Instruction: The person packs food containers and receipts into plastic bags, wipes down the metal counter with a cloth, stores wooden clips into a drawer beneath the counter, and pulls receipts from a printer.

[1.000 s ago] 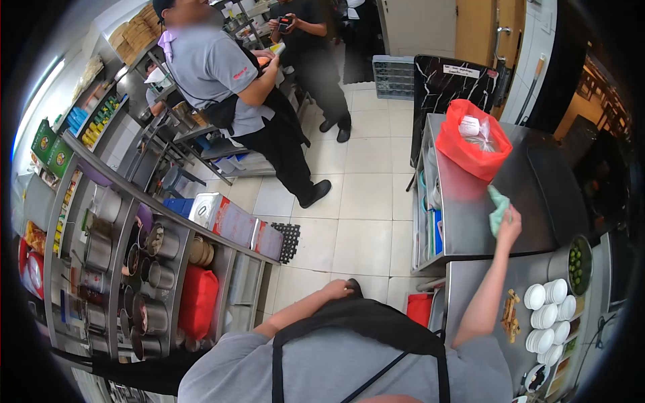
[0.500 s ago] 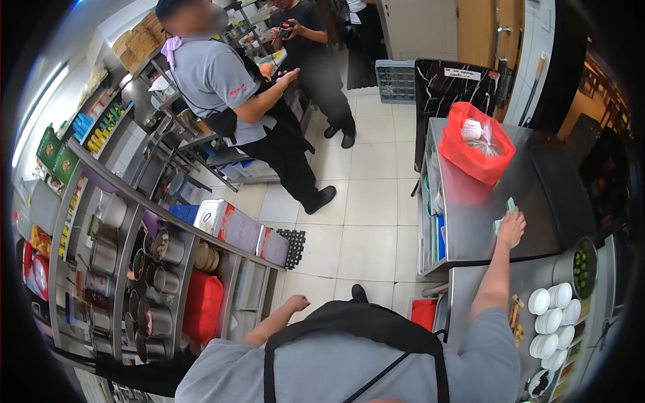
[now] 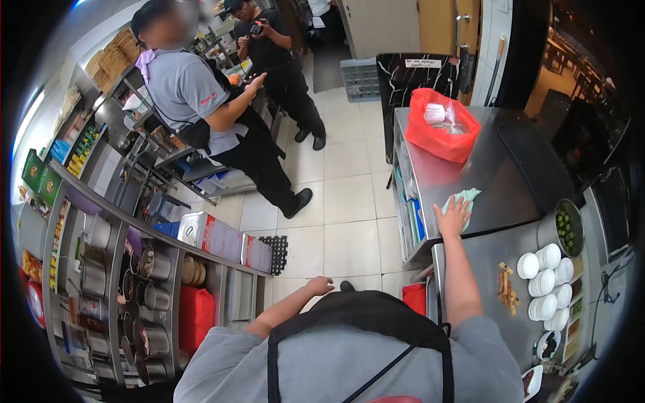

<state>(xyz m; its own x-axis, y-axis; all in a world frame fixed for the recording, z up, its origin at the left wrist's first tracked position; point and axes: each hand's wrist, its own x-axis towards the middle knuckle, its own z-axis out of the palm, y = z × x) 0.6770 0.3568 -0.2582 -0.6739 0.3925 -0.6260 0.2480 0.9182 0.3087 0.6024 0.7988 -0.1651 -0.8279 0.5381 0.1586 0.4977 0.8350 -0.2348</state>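
The right hand (image 3: 453, 216) lies with its fingers spread over the pale green cloth (image 3: 471, 197), pressing it onto the steel counter (image 3: 500, 195) close to that counter's left edge and its near end. The left hand (image 3: 318, 285) hangs well off the counter's left side, fingers partly bent; whether it has hold of anything I cannot tell. Steel surface reaches from the cloth to the black mat (image 3: 537, 161) along the counter's right side, and tiled floor (image 3: 349, 201) runs broadly past its left edge. At the counter's far end, one red bag (image 3: 435, 142) limits the way ahead, with one dark marbled panel (image 3: 396, 77) upright just beyond and one grey crate (image 3: 361, 79) left of that. Across the floor from the counter stand two people, one in a grey shirt (image 3: 185, 87), one in a dark shirt (image 3: 269, 47); a third shows partly, farther back. Adjoining the counter's near end, a lower worktop (image 3: 463, 252) bears one pot of green fruit (image 3: 570, 230) and seven stacks of white dishes (image 3: 541, 283).
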